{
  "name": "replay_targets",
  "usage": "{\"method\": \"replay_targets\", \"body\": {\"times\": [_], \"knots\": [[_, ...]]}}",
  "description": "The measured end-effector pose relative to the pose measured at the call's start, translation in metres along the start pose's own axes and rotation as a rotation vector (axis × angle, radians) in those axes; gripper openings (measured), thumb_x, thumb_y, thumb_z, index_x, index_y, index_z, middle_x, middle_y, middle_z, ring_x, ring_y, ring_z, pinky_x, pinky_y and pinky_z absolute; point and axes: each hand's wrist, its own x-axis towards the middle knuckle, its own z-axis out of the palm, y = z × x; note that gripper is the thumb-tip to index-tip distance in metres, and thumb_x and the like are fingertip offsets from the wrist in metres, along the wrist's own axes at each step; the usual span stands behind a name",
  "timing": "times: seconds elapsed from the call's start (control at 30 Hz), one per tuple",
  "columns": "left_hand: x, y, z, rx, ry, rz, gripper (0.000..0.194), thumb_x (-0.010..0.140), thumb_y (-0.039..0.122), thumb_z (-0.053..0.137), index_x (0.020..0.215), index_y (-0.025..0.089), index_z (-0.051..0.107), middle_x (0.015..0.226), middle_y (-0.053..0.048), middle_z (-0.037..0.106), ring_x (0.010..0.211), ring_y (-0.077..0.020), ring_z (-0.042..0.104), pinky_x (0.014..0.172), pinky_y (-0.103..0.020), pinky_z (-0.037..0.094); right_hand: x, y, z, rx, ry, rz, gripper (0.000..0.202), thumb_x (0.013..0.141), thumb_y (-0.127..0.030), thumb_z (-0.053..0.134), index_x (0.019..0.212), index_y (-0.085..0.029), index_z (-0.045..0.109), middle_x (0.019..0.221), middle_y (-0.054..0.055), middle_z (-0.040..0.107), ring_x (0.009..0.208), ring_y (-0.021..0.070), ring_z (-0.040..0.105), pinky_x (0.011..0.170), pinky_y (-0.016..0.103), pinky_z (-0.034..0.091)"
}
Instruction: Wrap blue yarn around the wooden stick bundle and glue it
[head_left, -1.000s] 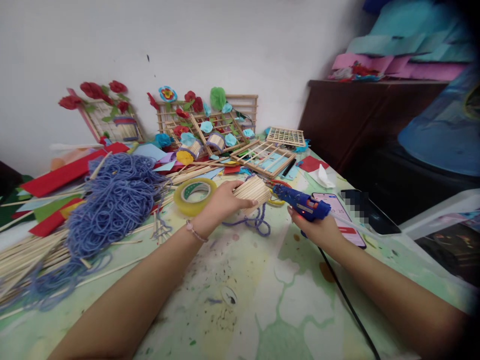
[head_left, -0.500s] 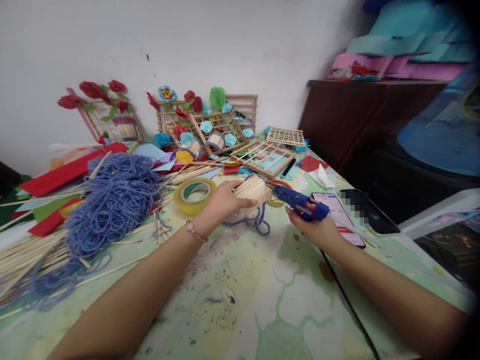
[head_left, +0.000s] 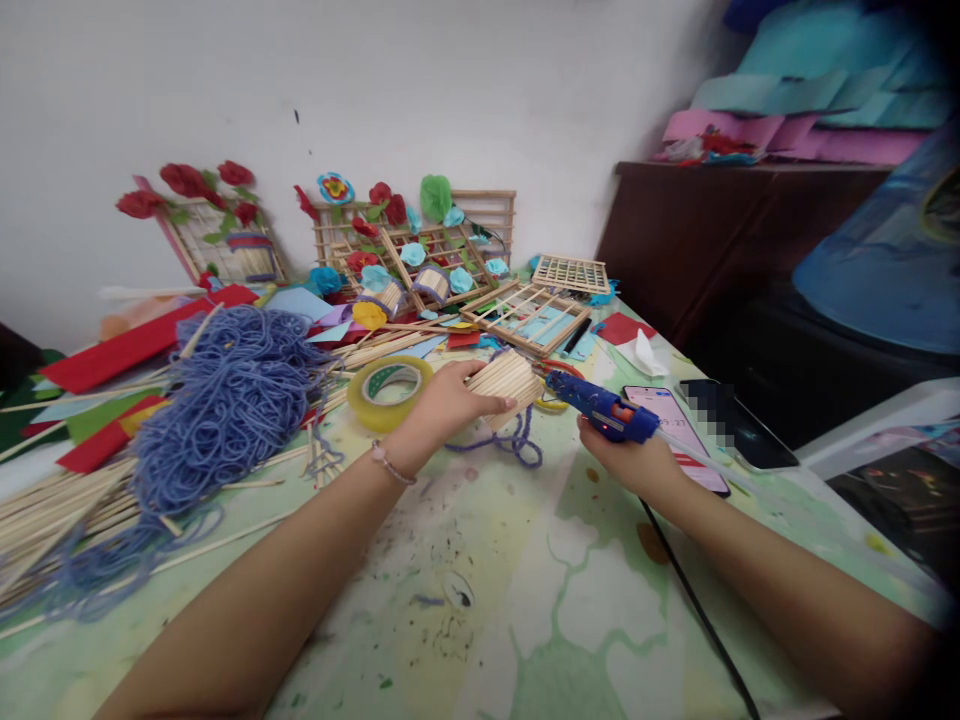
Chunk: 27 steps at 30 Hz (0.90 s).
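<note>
My left hand (head_left: 454, 405) is closed on a small bundle of wooden sticks (head_left: 506, 385) set side by side, just above the table. In my right hand (head_left: 630, 455) is a blue hot glue gun (head_left: 604, 405), its nozzle pointing left at the right edge of the sticks. Whether the nozzle touches them I cannot tell. A glue stick juts from the gun's back, and its black cord (head_left: 697, 600) runs down toward the table's front. Purple yarn (head_left: 525, 450) trails below the stick bundle. Beside my left hand lies a roll of clear tape (head_left: 360, 400).
A heap of purple-blue yarn (head_left: 225, 410) and loose wooden sticks (head_left: 52, 510) cover the left. Stick frames with paper flowers (head_left: 412, 255) lean on the wall. Two phones lie right, one lit (head_left: 675, 430), one dark (head_left: 750, 430). A dark cabinet (head_left: 675, 240) stands behind.
Both hands hold nearly the same place, with the glue gun still at the bundle's edge. The timer digits on the lit phone have advanced.
</note>
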Motion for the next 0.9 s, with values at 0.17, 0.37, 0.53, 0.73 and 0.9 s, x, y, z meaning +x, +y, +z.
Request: {"method": "replay_targets", "body": {"times": [0.17,0.37,0.53,0.73,0.9], "knots": [[-0.0002,-0.0013,0.0004,-0.012,-0.001,0.019,0.054,0.061,0.042,0.073,0.108,0.019,0.063,0.102,-0.005,0.068,0.089,-0.0238,0.064,0.072,-0.031,0.049,0.0000,-0.0007,0.0005,0.014,-0.013,0.014,0.019,0.064,-0.035,0.057,0.061,-0.021,0.044,0.049,-0.003,0.049,0.041,0.0106,0.046,0.039,0.022,0.037],[0.0008,-0.0010,-0.0012,0.003,0.010,0.029,0.050,0.061,0.041,0.073,0.105,0.019,0.065,0.099,-0.004,0.069,0.087,-0.0230,0.064,0.070,-0.030,0.048,0.0020,0.0042,0.0025,0.000,-0.031,0.027,0.016,0.064,-0.032,0.057,0.062,-0.022,0.045,0.048,-0.004,0.047,0.041,0.0104,0.044,0.041,0.023,0.037],[0.0021,-0.0024,-0.0014,-0.016,0.004,0.027,0.049,0.061,0.042,0.072,0.104,0.019,0.066,0.096,-0.003,0.069,0.083,-0.0224,0.064,0.068,-0.029,0.047,0.0026,0.0038,0.0010,-0.011,-0.039,-0.125,0.017,0.070,-0.037,0.057,0.070,-0.020,0.051,0.061,0.000,0.054,0.053,0.0134,0.051,0.052,0.026,0.043],[0.0025,-0.0052,-0.0010,-0.020,-0.001,0.025,0.046,0.062,0.041,0.072,0.102,0.019,0.066,0.096,-0.003,0.069,0.085,-0.0229,0.063,0.069,-0.029,0.046,0.0015,-0.0025,-0.0022,-0.063,0.014,-0.359,0.010,0.075,-0.030,0.057,0.075,-0.021,0.053,0.075,0.002,0.057,0.074,0.0178,0.055,0.071,0.031,0.044],[0.0034,-0.0067,-0.0006,-0.048,-0.006,0.011,0.048,0.061,0.042,0.072,0.103,0.019,0.065,0.098,-0.004,0.068,0.085,-0.0232,0.063,0.069,-0.029,0.046,0.0031,0.0059,-0.0006,-0.009,0.016,-0.346,0.016,0.077,-0.032,0.056,0.070,-0.020,0.049,0.071,0.001,0.051,0.070,0.0169,0.052,0.067,0.031,0.043]]}}
